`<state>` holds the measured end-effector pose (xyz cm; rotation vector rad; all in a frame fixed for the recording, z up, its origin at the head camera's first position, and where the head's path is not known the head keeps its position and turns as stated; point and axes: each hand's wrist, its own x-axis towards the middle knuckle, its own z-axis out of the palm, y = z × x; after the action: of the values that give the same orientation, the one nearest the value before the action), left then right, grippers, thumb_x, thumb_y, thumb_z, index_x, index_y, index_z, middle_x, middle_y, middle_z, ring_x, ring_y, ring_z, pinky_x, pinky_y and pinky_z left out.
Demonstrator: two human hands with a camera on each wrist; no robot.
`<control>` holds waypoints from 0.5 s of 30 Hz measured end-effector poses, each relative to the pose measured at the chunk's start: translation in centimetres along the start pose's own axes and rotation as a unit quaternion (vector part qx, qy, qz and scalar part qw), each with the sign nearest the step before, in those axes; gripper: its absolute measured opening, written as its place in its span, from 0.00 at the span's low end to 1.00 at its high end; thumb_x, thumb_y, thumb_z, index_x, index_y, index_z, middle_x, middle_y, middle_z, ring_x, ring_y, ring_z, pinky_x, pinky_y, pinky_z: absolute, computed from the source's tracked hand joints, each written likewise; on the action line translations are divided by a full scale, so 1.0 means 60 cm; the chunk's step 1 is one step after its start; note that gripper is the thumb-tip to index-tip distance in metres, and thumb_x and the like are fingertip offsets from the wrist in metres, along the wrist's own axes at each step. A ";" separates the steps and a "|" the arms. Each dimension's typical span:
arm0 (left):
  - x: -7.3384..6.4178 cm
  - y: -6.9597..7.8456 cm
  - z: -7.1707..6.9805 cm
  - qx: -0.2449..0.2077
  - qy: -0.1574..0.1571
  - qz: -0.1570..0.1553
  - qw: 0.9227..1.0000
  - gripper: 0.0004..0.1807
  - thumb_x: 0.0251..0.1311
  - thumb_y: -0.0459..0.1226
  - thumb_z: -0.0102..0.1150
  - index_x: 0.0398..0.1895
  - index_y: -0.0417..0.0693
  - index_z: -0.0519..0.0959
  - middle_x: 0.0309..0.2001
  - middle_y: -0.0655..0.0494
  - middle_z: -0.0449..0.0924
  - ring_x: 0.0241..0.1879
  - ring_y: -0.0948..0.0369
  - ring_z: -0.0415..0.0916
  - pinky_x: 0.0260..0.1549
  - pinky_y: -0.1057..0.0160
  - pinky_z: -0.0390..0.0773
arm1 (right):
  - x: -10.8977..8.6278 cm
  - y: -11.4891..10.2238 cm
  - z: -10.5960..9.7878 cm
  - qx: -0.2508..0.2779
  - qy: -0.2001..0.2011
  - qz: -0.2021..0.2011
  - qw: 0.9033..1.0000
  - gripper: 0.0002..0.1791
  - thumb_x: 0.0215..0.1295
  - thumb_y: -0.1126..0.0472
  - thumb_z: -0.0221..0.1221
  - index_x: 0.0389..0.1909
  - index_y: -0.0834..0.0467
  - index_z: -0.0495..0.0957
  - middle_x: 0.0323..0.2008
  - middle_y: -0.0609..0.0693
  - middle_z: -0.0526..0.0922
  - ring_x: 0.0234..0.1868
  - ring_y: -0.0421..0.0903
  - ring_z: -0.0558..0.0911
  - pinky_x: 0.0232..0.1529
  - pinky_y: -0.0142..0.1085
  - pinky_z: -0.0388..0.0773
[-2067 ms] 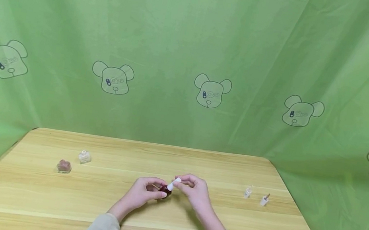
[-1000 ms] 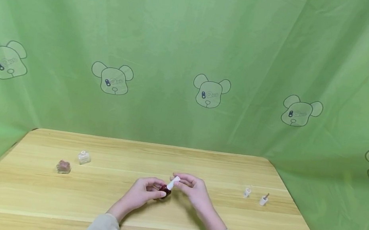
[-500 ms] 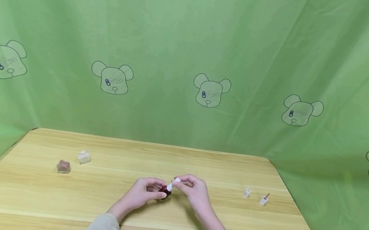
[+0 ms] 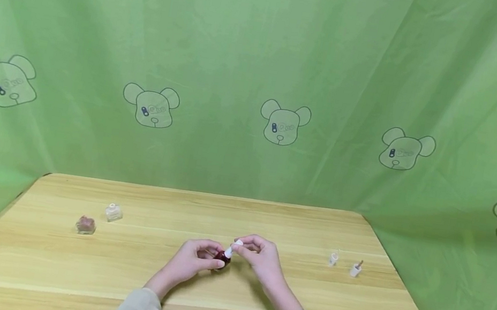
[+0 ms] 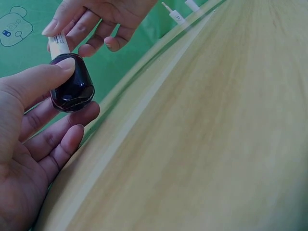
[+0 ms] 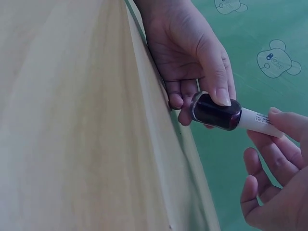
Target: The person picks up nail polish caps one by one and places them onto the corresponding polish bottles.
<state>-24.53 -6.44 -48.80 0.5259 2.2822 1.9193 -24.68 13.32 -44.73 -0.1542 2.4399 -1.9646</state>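
A dark red nail polish bottle (image 6: 215, 111) is tilted between the two hands, above the middle of the table. My left hand (image 4: 190, 259) pinches its glass body, thumb on the near face and fingers behind, as the left wrist view shows. On the bottle's neck sits a long white cap (image 6: 257, 122) with a small printed label. My right hand (image 4: 261, 260) pinches that cap between thumb and fingertips, the other fingers loosely bent. The cap meets the bottle's shoulder in both wrist views.
On the table (image 4: 112, 274), a pinkish-brown bottle (image 4: 86, 225) and a clear bottle (image 4: 113, 213) stand uncapped at the left. Two white brush caps, one (image 4: 333, 258) and another (image 4: 355, 270) with a brown brush pointing up, stand at the right. A green curtain (image 4: 224, 64) surrounds the table.
The right fingers shift slightly on the white cap, whose tilt varies a little. Both hands stay in place around the bottle; the other bottles and caps have not moved.
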 end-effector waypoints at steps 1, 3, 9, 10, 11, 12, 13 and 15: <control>0.000 0.000 0.000 -0.001 0.000 0.000 1.000 0.18 0.54 0.35 0.69 0.47 0.37 0.81 0.40 0.40 0.85 0.33 0.63 0.80 0.34 0.71 0.81 | 0.000 0.000 -0.001 -0.004 -0.002 0.001 1.000 0.12 0.53 0.62 0.70 0.38 0.63 0.83 0.32 0.52 0.87 0.32 0.42 0.80 0.31 0.30 0.73; 0.000 -0.001 0.000 -0.003 -0.001 0.000 1.000 0.18 0.53 0.35 0.69 0.47 0.36 0.81 0.41 0.40 0.85 0.34 0.63 0.81 0.34 0.71 0.81 | 0.001 -0.001 -0.004 -0.008 -0.008 0.000 1.000 0.12 0.54 0.62 0.70 0.39 0.62 0.83 0.32 0.52 0.87 0.33 0.43 0.79 0.29 0.31 0.71; 0.002 -0.003 0.000 -0.017 0.008 -0.004 1.000 0.20 0.53 0.35 0.70 0.48 0.36 0.80 0.42 0.39 0.85 0.34 0.64 0.82 0.35 0.68 0.83 | 0.003 -0.008 -0.013 -0.020 -0.016 -0.023 0.999 0.12 0.55 0.62 0.69 0.40 0.61 0.83 0.37 0.54 0.88 0.38 0.41 0.79 0.41 0.34 0.72; 0.003 -0.004 -0.001 -0.018 0.014 -0.003 1.000 0.20 0.53 0.35 0.70 0.49 0.37 0.80 0.42 0.39 0.85 0.34 0.64 0.82 0.35 0.68 0.83 | 0.003 -0.010 -0.015 -0.021 -0.016 -0.025 0.999 0.12 0.55 0.62 0.69 0.41 0.60 0.83 0.37 0.54 0.88 0.38 0.41 0.79 0.42 0.35 0.72; 0.003 -0.004 -0.001 -0.018 0.020 -0.003 1.000 0.20 0.53 0.35 0.70 0.49 0.37 0.80 0.43 0.39 0.85 0.34 0.65 0.82 0.35 0.68 0.83 | 0.003 -0.012 -0.017 -0.022 -0.017 -0.027 0.999 0.13 0.56 0.62 0.69 0.41 0.60 0.82 0.38 0.55 0.88 0.39 0.41 0.79 0.44 0.35 0.72; 0.004 -0.005 -0.002 -0.017 0.026 -0.001 1.000 0.19 0.53 0.35 0.70 0.49 0.37 0.80 0.43 0.39 0.85 0.34 0.65 0.82 0.35 0.67 0.84 | 0.003 -0.015 -0.019 -0.024 -0.017 -0.029 0.999 0.13 0.56 0.61 0.69 0.41 0.60 0.82 0.38 0.55 0.88 0.39 0.41 0.79 0.45 0.35 0.71; 0.005 -0.007 -0.002 -0.017 0.032 0.000 0.999 0.19 0.54 0.35 0.70 0.49 0.38 0.80 0.43 0.40 0.84 0.34 0.65 0.82 0.35 0.67 0.84 | 0.004 -0.017 -0.021 -0.025 -0.017 -0.031 0.999 0.13 0.56 0.61 0.68 0.42 0.60 0.82 0.39 0.55 0.88 0.40 0.42 0.80 0.45 0.35 0.71; 0.006 -0.009 -0.004 -0.016 0.043 0.004 0.999 0.19 0.54 0.35 0.70 0.49 0.39 0.80 0.44 0.40 0.84 0.35 0.64 0.82 0.36 0.68 0.84 | 0.003 -0.024 -0.025 -0.026 -0.015 -0.031 0.999 0.14 0.56 0.60 0.68 0.43 0.60 0.82 0.40 0.55 0.88 0.40 0.42 0.80 0.47 0.36 0.71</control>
<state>-25.06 -6.59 -49.21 0.4570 2.2992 2.0176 -24.88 14.46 -43.01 -0.2621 2.4975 -1.9088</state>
